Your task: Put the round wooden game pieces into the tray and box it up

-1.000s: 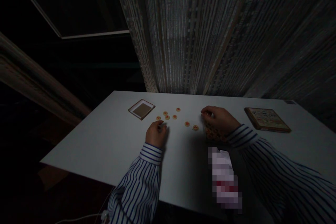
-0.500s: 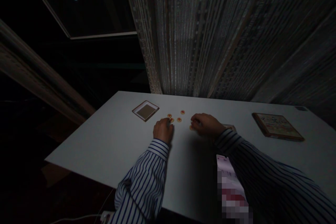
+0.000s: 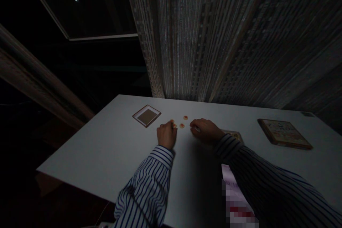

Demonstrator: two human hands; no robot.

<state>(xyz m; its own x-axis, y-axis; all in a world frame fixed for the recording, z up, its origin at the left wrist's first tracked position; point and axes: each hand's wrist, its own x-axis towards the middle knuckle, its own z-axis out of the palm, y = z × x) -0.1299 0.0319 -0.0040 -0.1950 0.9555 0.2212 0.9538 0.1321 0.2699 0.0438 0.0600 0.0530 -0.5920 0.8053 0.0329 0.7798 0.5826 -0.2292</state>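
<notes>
Several small round pale discs with red marks lie on the white table (image 3: 107, 153). One disc (image 3: 185, 117) is farthest back and another (image 3: 182, 125) lies between my hands. My left hand (image 3: 166, 135) is closed, with its fingertips at two more discs (image 3: 174, 125) that it partly covers. My right hand (image 3: 205, 130) is to the right of the discs, its fingers curled and pinched together; whatever they hold is hidden. Behind my right wrist, a shallow tray (image 3: 236, 135) with discs in it shows in part.
An open box tray (image 3: 146, 117) lies at the back left. A flat box with a printed picture (image 3: 284, 133) is on the right. A lit phone screen (image 3: 232, 178) is under my right forearm. Curtains (image 3: 184, 42) hang behind the table.
My right hand has moved slightly left, and the disc seen beneath its fingertips no longer shows. My left hand stays at the discs. The view has shifted a little.
</notes>
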